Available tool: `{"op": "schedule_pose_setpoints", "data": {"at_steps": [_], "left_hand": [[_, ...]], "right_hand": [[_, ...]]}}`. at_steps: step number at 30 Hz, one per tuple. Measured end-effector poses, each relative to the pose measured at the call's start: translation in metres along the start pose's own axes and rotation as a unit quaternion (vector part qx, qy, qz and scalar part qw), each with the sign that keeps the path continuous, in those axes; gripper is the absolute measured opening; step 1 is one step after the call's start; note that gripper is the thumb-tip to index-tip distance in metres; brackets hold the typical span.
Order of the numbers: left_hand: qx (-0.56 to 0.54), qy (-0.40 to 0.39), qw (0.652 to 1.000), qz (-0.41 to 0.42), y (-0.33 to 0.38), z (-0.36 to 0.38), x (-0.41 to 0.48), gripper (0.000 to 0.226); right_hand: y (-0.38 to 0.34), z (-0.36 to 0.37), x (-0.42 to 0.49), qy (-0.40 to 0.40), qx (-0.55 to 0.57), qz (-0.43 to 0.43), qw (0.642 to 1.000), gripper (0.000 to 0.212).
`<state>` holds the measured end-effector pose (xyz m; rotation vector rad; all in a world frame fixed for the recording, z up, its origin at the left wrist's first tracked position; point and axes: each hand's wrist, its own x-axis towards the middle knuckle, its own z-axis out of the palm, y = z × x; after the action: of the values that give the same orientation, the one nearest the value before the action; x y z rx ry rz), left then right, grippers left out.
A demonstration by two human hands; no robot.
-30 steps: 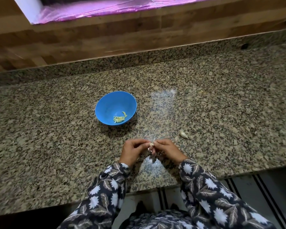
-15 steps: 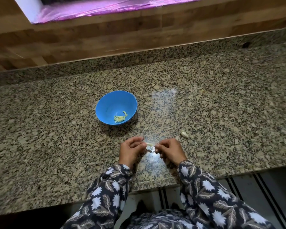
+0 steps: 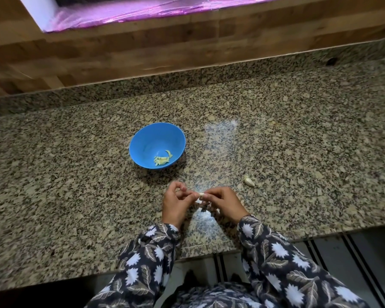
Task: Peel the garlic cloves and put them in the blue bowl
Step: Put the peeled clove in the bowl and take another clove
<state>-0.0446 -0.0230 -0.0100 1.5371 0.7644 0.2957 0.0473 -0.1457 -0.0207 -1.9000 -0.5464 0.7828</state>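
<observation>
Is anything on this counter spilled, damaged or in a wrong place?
Nothing is spilled or damaged. One loose garlic clove lies on the counter, to the right of the right hand and outside the blue bowl; it looks unpeeled, so it is probably only waiting. The left hand and right hand pinch a second clove.

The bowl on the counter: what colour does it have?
The bowl is plain bright blue; the head view shows it best.

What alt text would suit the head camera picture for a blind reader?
A person's left hand and right hand pinch a garlic clove between them above a granite countertop. Beyond sits a blue bowl holding peeled cloves; one loose clove lies to the right.
</observation>
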Motion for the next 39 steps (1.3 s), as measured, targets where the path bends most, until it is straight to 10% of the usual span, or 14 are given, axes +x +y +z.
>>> {"op": "schedule_pose_setpoints", "data": {"at_steps": [6, 11, 14, 19, 28, 35, 39], "left_hand": [[0.016, -0.007, 0.998, -0.068, 0.012, 0.001, 0.001, 0.036], [-0.234, -0.041, 0.925, -0.297, 0.021, -0.002, 0.004, 0.027], [-0.271, -0.014, 0.928, -0.256, 0.017, 0.002, 0.004, 0.031], [-0.318, 0.033, 0.920, -0.228, 0.009, 0.013, 0.000, 0.020], [0.144, -0.050, 0.987, 0.059, 0.009, 0.012, -0.003, 0.027], [0.293, -0.020, 0.941, 0.170, 0.004, 0.007, -0.001, 0.014], [0.172, -0.046, 0.982, 0.066, 0.006, 0.010, 0.003, 0.015]], "right_hand": [[-0.005, -0.006, -0.004, 0.036, -0.321, -0.127, 0.938, 0.025], [-0.007, -0.007, -0.002, 0.114, -0.281, -0.246, 0.920, 0.019], [-0.010, -0.002, 0.000, 0.113, 0.010, -0.074, 0.991, 0.004], [-0.013, 0.008, -0.002, 0.101, 0.247, 0.010, 0.964, 0.007], [-0.001, 0.004, 0.000, 0.134, 0.131, 0.023, 0.982, 0.013], [-0.005, 0.000, 0.005, 0.108, 0.133, 0.048, 0.984, 0.019], [-0.009, -0.006, 0.007, 0.077, 0.141, 0.039, 0.986, 0.021]]}}
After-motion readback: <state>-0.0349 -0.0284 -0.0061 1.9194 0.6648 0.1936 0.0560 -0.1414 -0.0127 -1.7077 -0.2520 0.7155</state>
